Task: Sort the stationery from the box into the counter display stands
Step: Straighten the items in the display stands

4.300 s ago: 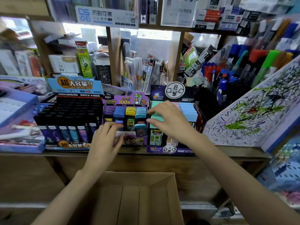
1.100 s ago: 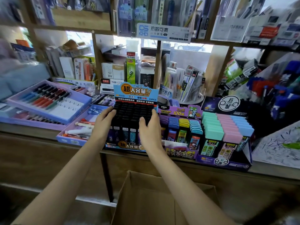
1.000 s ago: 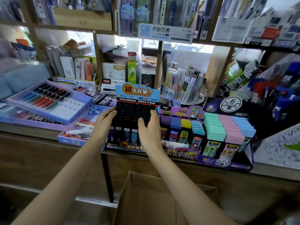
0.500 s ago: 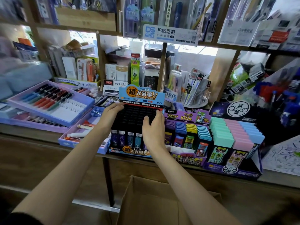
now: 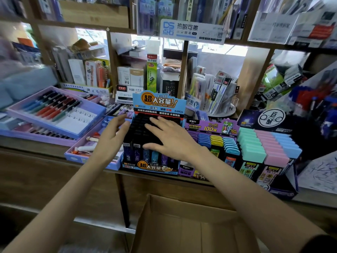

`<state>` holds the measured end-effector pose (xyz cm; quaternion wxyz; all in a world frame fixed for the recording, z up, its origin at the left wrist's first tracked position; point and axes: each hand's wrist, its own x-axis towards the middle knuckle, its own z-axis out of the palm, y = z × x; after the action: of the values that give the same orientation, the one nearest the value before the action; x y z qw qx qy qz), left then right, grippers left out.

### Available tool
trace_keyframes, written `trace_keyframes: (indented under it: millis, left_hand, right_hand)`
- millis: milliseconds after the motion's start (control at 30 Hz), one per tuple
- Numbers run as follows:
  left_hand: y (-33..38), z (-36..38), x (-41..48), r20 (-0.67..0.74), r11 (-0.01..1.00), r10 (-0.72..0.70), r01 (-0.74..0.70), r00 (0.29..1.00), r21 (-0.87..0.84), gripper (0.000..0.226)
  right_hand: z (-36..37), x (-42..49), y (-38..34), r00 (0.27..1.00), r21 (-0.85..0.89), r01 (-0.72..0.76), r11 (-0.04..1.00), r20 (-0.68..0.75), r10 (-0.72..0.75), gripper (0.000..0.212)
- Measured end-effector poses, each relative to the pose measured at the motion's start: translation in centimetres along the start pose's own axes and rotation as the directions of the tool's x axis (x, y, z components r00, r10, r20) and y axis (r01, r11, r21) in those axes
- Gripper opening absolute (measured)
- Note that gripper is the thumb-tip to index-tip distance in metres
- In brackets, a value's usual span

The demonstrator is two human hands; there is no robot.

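Note:
A blue display stand (image 5: pixel 158 103) packed with black lead cases stands on the wooden counter (image 5: pixel 36 148). My right hand (image 5: pixel 169 137) lies flat with spread fingers on top of the black cases. My left hand (image 5: pixel 113 137) is open with straight fingers at the stand's left side, holding nothing. To the right stand a purple stand (image 5: pixel 209 126) of coloured lead tubes and a dark stand (image 5: pixel 269 148) with mint, pink and blue cases. The brown cardboard box (image 5: pixel 184 225) sits open below the counter, its inside showing no items.
Purple pen trays (image 5: pixel 54 114) slope on the counter's left, with a smaller tray (image 5: pixel 85 152) of loose pens beside the blue stand. A scribbled test sheet (image 5: pixel 321 174) lies at the right. Shelves behind are crowded with boxes and pen racks.
My hands held the blue stand by both sides before. Now the right hand has moved onto the top of the black cases and the left hand has come a little off the side.

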<state>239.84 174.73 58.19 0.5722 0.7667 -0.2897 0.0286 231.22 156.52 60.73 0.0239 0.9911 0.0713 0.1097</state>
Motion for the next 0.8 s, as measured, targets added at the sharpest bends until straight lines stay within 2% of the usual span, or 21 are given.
trace_keyframes:
  millis: [200, 333, 433, 500, 567, 600, 700, 733, 800]
  left_hand:
    - [-0.6, 2.3, -2.4, -0.206, 0.995, 0.096, -0.088, 0.974, 0.047, 0.033]
    - [-0.3, 3.6, -2.0, -0.285, 0.969, 0.206, -0.155, 0.936, 0.192, 0.028]
    - [0.0, 4.3, -1.9, -0.297, 0.977, 0.179, -0.133, 0.938, 0.167, 0.033]
    - [0.1, 4.5, -2.1, -0.236, 0.988, 0.128, -0.104, 0.963, 0.111, 0.042]
    - [0.2, 4.6, -2.6, -0.194, 0.996, 0.076, -0.064, 0.978, 0.068, 0.051]
    - [0.2, 4.7, -3.1, -0.22, 0.996, 0.064, -0.049, 0.973, 0.074, 0.054]
    - [-0.3, 4.8, -6.0, -0.342, 0.97, 0.164, -0.089, 0.925, 0.225, 0.044]
    - [-0.6, 5.0, -7.2, -0.327, 0.935, 0.239, -0.126, 0.914, 0.332, 0.039]
    - [-1.3, 5.5, -9.0, -0.174, 0.829, 0.341, -0.208, 0.924, 0.519, 0.038]
  right_hand:
    - [0.9, 0.1, 0.3, 0.999, -0.014, -0.024, 1.0, -0.043, 0.023, 0.06]
    - [0.9, 0.2, 0.2, 0.999, -0.023, -0.031, 0.999, -0.034, 0.031, 0.06]
    - [0.8, 0.2, 0.3, 0.999, -0.017, -0.035, 0.999, -0.013, 0.034, 0.061]
    - [0.4, 0.1, 0.3, 1.0, 0.021, -0.023, 1.0, 0.0, 0.023, 0.061]
    - [-0.2, -0.4, 0.4, 1.0, 0.053, 0.003, 0.999, -0.023, -0.002, 0.062]
    - [-0.5, -1.0, 0.4, 0.998, 0.056, 0.016, 0.998, -0.055, -0.013, 0.06]
    - [-0.6, -4.5, -0.1, 0.983, 0.078, 0.036, 0.996, -0.183, -0.021, 0.052]
    - [-0.4, -6.2, -0.4, 0.975, 0.092, 0.033, 0.995, -0.22, -0.012, 0.05]
    - [0.3, -9.8, -0.8, 0.96, 0.097, 0.022, 0.995, -0.279, 0.006, 0.045]
